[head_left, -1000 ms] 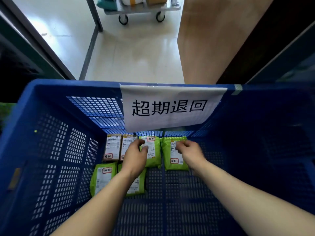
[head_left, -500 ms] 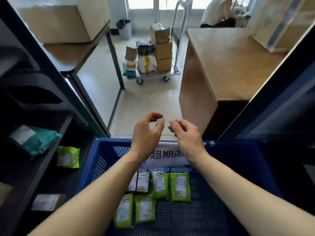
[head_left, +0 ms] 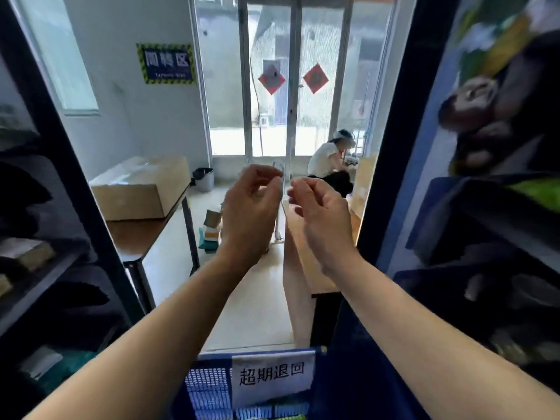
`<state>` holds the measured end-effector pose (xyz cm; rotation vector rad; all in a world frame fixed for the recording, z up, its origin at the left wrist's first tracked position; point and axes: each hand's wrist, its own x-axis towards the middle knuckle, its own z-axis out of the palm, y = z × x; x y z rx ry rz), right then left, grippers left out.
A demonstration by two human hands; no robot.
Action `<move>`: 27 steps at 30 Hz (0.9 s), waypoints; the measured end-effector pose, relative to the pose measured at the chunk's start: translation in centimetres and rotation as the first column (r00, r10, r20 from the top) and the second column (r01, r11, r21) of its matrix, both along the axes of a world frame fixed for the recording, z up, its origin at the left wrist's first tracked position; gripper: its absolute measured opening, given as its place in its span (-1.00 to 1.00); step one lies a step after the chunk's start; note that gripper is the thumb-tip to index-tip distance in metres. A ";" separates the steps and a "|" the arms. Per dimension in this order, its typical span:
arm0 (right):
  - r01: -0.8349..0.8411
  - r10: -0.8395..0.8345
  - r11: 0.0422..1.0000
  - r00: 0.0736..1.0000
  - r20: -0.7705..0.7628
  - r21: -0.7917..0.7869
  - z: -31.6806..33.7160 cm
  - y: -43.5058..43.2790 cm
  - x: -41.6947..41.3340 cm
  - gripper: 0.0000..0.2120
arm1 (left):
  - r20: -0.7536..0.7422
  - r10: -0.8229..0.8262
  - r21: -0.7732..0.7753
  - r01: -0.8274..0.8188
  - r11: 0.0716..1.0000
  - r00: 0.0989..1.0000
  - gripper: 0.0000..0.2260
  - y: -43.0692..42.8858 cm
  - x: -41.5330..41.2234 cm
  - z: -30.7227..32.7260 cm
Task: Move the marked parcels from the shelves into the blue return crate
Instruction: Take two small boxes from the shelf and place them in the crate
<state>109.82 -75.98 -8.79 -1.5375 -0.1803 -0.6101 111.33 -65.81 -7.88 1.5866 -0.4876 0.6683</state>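
**Empty hands rising away from the return crate**

The left hand (head_left: 251,204) and right hand (head_left: 321,213) are hovering side by side, fingertips close together but apart. Both are loosely curled and gripping nothing. The blue crate (head_left: 209,386) is sitting well below them at the bottom edge of the view. Only its far wall and white paper label (head_left: 272,377) are showing between the forearms. Dark shelves are flanking the left (head_left: 45,268) and the right (head_left: 485,207), their contents too blurred to tell. Compared with half a second ago, the hands are riding higher above the crate and the view is tilting up towards the glass door (head_left: 291,86). The green parcels on the crate floor are no longer showing.
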 end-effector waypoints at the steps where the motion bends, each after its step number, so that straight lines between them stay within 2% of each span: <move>1: 0.011 -0.011 1.000 1.000 0.018 -0.002 1.5 -0.6 -0.9 -0.87 | 0.030 -0.011 -0.008 0.011 1.000 0.999 -0.91 -0.6 -0.8 1.5; 9: 0.163 -0.153 0.986 0.969 0.196 -0.033 9.2 -5.5 -8.2 -0.87 | 0.212 -0.163 -0.174 0.201 0.964 0.964 -0.90 -4.0 -5.9 9.6; 16: 0.377 -0.347 0.926 0.880 0.325 -0.030 11.3 -6.9 -13.3 -0.89 | 0.306 -0.357 -0.188 0.423 0.886 0.883 -0.89 -6.3 -8.3 11.0; 20: 0.542 -0.508 0.840 0.801 0.316 -0.026 10.5 -6.9 -16.2 -0.89 | 0.288 -0.504 -0.138 0.556 0.820 0.814 -0.88 -7.3 -9.7 10.3; 27: 0.790 -0.740 0.612 0.585 0.333 -0.028 9.5 -6.7 -23.6 -0.87 | 0.222 -0.771 -0.136 0.802 0.581 0.597 -0.89 -9.9 -14.0 9.0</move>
